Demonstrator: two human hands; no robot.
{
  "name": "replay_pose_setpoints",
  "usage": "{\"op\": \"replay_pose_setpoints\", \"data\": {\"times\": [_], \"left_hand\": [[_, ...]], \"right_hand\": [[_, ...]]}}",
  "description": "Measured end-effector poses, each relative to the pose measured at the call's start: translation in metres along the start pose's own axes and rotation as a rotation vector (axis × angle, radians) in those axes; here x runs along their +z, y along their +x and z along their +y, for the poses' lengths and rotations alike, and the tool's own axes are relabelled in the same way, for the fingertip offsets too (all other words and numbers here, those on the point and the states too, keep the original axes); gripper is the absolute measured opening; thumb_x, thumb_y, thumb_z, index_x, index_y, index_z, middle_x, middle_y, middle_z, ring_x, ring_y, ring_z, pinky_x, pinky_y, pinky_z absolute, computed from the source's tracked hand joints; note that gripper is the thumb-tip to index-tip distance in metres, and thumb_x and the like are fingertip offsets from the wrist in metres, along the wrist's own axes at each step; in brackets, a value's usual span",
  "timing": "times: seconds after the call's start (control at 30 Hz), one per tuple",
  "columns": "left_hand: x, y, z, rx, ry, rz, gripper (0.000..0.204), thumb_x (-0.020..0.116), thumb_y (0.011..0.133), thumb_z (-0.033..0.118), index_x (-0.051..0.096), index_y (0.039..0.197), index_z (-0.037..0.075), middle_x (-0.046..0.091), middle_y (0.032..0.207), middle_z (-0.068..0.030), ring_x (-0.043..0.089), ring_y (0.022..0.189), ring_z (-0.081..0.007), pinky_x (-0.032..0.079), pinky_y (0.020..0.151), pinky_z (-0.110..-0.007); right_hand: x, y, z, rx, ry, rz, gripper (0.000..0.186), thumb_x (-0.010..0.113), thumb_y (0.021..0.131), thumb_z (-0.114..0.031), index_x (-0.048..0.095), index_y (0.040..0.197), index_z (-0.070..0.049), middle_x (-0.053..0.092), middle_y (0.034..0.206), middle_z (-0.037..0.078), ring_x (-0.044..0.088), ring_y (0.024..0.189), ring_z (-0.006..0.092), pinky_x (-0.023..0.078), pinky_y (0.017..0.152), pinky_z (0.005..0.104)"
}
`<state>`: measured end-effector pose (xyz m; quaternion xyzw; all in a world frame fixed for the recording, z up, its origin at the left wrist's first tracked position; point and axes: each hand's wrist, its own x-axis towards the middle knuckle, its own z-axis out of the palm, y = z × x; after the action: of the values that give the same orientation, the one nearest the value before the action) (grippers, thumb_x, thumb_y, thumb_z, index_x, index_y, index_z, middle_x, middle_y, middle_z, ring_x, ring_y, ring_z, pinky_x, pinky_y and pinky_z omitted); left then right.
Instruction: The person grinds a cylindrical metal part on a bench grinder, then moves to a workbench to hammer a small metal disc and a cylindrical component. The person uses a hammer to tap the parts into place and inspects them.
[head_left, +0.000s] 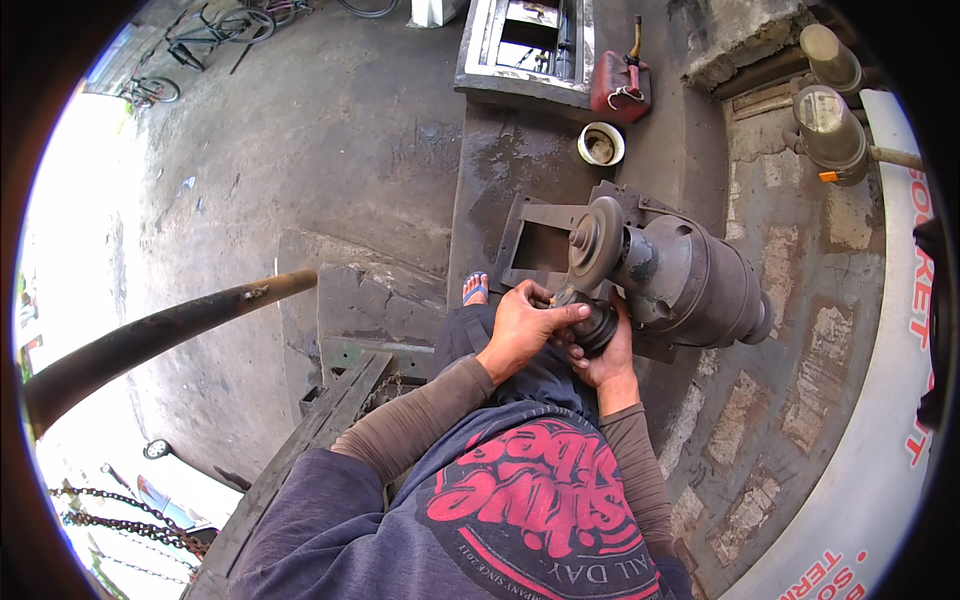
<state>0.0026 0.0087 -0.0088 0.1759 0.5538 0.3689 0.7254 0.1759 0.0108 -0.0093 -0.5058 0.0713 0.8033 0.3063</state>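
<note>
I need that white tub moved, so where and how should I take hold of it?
Probably take the white tub by the left edge of its rim, with the grip pinching over it from the left: the tub is round, its open mouth faces up, and no handle shows. The red can stands close on the far right, crowding that side.

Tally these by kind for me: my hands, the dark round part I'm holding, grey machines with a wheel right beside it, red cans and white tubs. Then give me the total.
Hands, left hand and right hand: 2
Dark round part: 1
Grey machine: 1
Red can: 1
White tub: 1
Total: 6
</note>
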Motion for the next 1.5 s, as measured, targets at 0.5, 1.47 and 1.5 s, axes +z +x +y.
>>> {"op": "replay_pose_setpoints", "data": {"times": [0.5,1.47,1.5], "left_hand": [[-0.003,-0.010,0.009,0.014,-0.113,-0.109,0.057,0.096,0.077,0.016,0.056,0.110,-0.006,0.069,0.096,-0.0150,0.071,0.076,-0.0187,0.062,0.066,-0.033],[-0.001,-0.006,0.004,0.038,0.002,-0.047,0.056,0.098,0.074,0.022,0.055,0.102,-0.001,0.070,0.083,-0.0117,0.068,0.065,-0.0146,0.056,0.057,-0.028],[0.000,-0.006,0.006,0.035,-0.001,-0.046,0.056,0.098,0.074,0.022,0.055,0.102,-0.001,0.070,0.083,-0.0119,0.068,0.065,-0.0146,0.056,0.056,-0.027]], "right_hand": [[0.003,-0.009,0.004,-0.092,-0.006,0.038,0.064,0.050,0.096,-0.069,0.071,0.099,-0.009,0.069,0.073,0.005,0.058,0.045,0.0196,0.039,0.032,0.0268],[0.001,-0.007,0.004,-0.010,0.042,0.011,0.071,0.043,0.096,-0.071,0.070,0.094,-0.005,0.067,0.070,0.011,0.053,0.041,0.0195,0.036,0.031,0.0265],[0.001,-0.008,0.004,0.001,0.047,0.002,0.071,0.043,0.096,-0.071,0.070,0.093,-0.005,0.067,0.070,0.011,0.052,0.041,0.0194,0.036,0.031,0.0266]]}}
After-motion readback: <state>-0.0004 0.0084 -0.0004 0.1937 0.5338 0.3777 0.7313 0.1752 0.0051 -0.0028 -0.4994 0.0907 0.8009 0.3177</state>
